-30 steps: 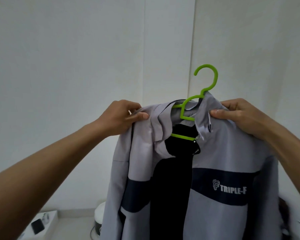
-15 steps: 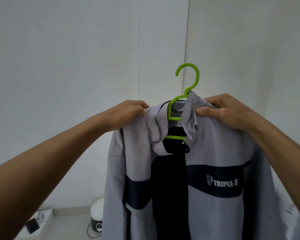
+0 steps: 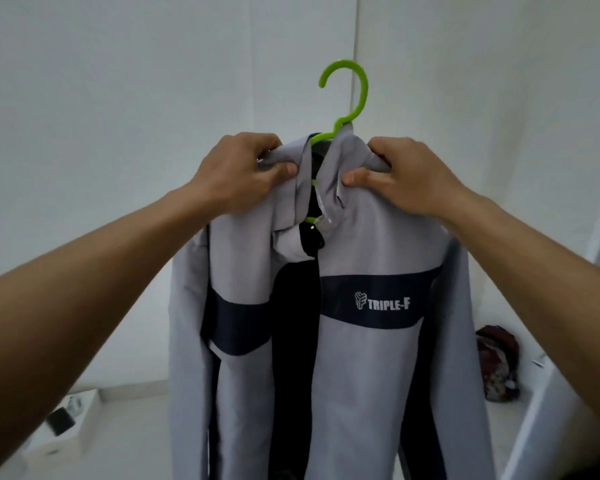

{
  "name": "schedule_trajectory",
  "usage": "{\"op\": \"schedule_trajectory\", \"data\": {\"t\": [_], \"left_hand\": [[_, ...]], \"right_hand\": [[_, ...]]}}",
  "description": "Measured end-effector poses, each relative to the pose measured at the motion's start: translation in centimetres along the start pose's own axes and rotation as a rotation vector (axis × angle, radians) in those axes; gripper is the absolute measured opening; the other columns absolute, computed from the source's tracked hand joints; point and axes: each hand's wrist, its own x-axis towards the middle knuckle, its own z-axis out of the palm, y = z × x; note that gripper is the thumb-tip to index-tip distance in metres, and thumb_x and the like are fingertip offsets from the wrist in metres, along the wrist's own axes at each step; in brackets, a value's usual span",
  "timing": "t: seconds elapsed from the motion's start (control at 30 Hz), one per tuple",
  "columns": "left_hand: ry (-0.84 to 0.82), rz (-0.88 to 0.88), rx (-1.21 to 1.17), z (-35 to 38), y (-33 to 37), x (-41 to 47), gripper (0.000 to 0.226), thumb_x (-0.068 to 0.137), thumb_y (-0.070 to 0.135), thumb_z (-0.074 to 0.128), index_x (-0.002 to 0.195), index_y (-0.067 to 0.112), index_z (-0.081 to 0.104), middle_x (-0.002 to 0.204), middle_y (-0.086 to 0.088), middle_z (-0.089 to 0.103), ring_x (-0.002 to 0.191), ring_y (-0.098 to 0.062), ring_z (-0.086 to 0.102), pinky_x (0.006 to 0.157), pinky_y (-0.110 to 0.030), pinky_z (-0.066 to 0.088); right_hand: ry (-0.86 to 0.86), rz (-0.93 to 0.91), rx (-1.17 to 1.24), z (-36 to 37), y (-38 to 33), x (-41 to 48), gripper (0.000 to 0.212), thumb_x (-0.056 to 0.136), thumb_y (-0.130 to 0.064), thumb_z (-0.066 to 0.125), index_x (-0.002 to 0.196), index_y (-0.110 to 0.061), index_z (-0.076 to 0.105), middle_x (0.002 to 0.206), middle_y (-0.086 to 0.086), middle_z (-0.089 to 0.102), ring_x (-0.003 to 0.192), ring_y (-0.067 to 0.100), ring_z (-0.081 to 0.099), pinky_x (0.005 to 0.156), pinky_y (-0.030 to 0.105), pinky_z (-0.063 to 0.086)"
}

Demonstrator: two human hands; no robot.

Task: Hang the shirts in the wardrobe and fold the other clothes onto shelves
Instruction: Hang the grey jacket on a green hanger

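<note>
A grey jacket (image 3: 371,368) with a dark chest band and white "TRIPLE-F" lettering hangs open-fronted on a green plastic hanger (image 3: 359,88), held up in front of a white wall. My left hand (image 3: 243,174) grips the left side of the collar. My right hand (image 3: 399,178) grips the right side of the collar, thumb pressed on the fabric. Both hands sit close together just below the hook. The hanger's arms are mostly hidden inside the jacket.
White walls meet in a corner behind the hook. On the floor at the lower left stands a white box (image 3: 59,434) with a dark item on it. A dark red patterned bag (image 3: 497,365) lies at the lower right beside a white panel edge (image 3: 541,410).
Both hands have slid inward along the collar toward the hook. The jacket and hanger have shifted left and sit more centred and closer in view.
</note>
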Motion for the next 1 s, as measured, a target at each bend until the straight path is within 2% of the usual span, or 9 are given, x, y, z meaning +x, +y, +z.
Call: {"op": "schedule_trajectory", "data": {"t": [0.1, 0.2, 0.27, 0.37, 0.5, 0.6, 0.73, 0.87, 1.0], "left_hand": [[0.046, 0.002, 0.062, -0.7, -0.6, 0.1, 0.037, 0.084, 0.056, 0.056, 0.072, 0.023, 0.045, 0.064, 0.004, 0.051, 0.072, -0.029, 0.051, 0.068, -0.042, 0.046], [0.069, -0.016, 0.096, -1.5, -1.2, 0.1, 0.037, 0.085, 0.057, 0.056, 0.074, 0.023, 0.049, 0.064, 0.006, 0.051, 0.073, -0.030, 0.051, 0.066, -0.040, 0.044], [0.063, -0.012, 0.116, -1.5, -1.2, 0.2, 0.039, 0.088, 0.056, 0.058, 0.076, 0.020, 0.051, 0.065, 0.005, 0.050, 0.072, -0.030, 0.050, 0.064, -0.039, 0.041], [0.036, 0.015, 0.098, -1.2, -1.0, 0.1, 0.041, 0.090, 0.054, 0.060, 0.071, 0.021, 0.046, 0.063, 0.004, 0.048, 0.069, -0.031, 0.049, 0.063, -0.040, 0.039], [0.015, 0.025, 0.104, -0.4, -0.6, -0.1, 0.042, 0.094, 0.051, 0.059, 0.071, 0.022, 0.039, 0.064, 0.003, 0.047, 0.069, -0.031, 0.049, 0.062, -0.040, 0.038], [0.012, 0.012, 0.080, -0.1, -0.4, 0.0, 0.038, 0.096, 0.049, 0.057, 0.080, 0.018, 0.043, 0.068, 0.004, 0.048, 0.073, -0.032, 0.049, 0.064, -0.040, 0.037], [-0.173, -0.136, -0.014, -2.1, -2.1, 0.4, 0.033, 0.087, 0.054, 0.054, 0.084, 0.022, 0.057, 0.084, 0.003, 0.061, 0.089, -0.024, 0.056, 0.074, -0.035, 0.040], [-0.228, -0.193, -0.046, -0.9, -3.8, -0.5, 0.022, 0.094, 0.038, 0.059, 0.095, 0.017, 0.065, 0.098, -0.008, 0.069, 0.095, -0.024, 0.060, 0.085, -0.037, 0.046], [-0.213, -0.170, -0.121, 1.5, -2.8, -0.9, 0.024, 0.093, 0.040, 0.061, 0.088, 0.017, 0.066, 0.090, -0.010, 0.070, 0.082, -0.018, 0.057, 0.078, -0.035, 0.046]], "right_hand": [[-0.135, 0.108, 0.031, -1.7, 1.0, -0.1, 0.043, 0.079, -0.068, 0.068, 0.091, -0.027, 0.059, 0.085, -0.010, 0.062, 0.077, 0.008, 0.058, 0.066, 0.029, 0.043], [-0.331, 0.181, 0.080, -2.9, 2.6, -0.6, 0.038, 0.092, -0.053, 0.065, 0.075, -0.019, 0.064, 0.079, -0.003, 0.065, 0.077, 0.018, 0.061, 0.073, 0.036, 0.046], [-0.271, 0.139, 0.061, -1.9, 2.8, -0.8, 0.044, 0.098, -0.038, 0.062, 0.062, -0.015, 0.052, 0.063, -0.004, 0.051, 0.060, 0.012, 0.047, 0.062, 0.033, 0.037], [-0.111, 0.085, 0.157, -0.2, 2.6, -1.1, 0.049, 0.098, -0.034, 0.062, 0.057, -0.018, 0.042, 0.053, -0.011, 0.036, 0.050, 0.006, 0.033, 0.056, 0.031, 0.029], [-0.019, 0.028, 0.156, 0.5, 1.2, -0.5, 0.049, 0.097, -0.040, 0.061, 0.059, -0.015, 0.045, 0.056, -0.007, 0.039, 0.052, 0.008, 0.035, 0.056, 0.033, 0.028], [0.084, 0.037, 0.120, 0.9, 0.4, 0.0, 0.048, 0.095, -0.046, 0.062, 0.056, -0.024, 0.044, 0.056, -0.007, 0.042, 0.054, 0.011, 0.040, 0.056, 0.035, 0.031], [0.190, 0.063, 0.071, 0.2, 1.2, 0.4, 0.054, 0.092, -0.053, 0.061, 0.056, -0.018, 0.040, 0.054, -0.004, 0.040, 0.054, 0.016, 0.039, 0.057, 0.037, 0.031], [0.115, 0.084, 0.076, 0.1, 2.2, 0.3, 0.048, 0.090, -0.055, 0.063, 0.066, -0.014, 0.058, 0.062, 0.001, 0.051, 0.060, 0.016, 0.046, 0.059, 0.034, 0.035], [0.018, 0.053, 0.047, 1.0, 2.0, -0.2, 0.051, 0.092, -0.051, 0.064, 0.058, -0.017, 0.045, 0.055, -0.004, 0.040, 0.053, 0.011, 0.037, 0.056, 0.034, 0.029]]}}
